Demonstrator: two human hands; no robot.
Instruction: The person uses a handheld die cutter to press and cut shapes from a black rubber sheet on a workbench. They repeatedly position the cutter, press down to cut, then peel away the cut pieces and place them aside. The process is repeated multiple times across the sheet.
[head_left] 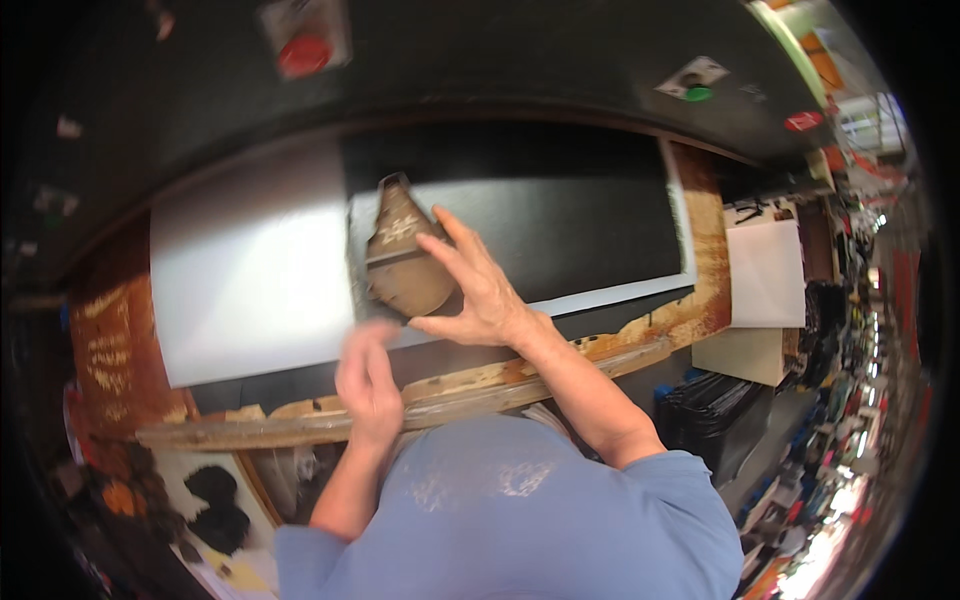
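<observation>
Both grips unclear: left hand (370, 385) blurred, right hand (482, 300) spread against brown piece (405, 275).

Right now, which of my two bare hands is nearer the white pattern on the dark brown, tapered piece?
Your bare right hand: its spread fingers reach beside the white pattern, while your blurred left hand sits lower in the picture, farther away.

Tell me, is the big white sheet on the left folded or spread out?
Spread out: the white sheet lies flat on the table, its wide face showing.
</observation>
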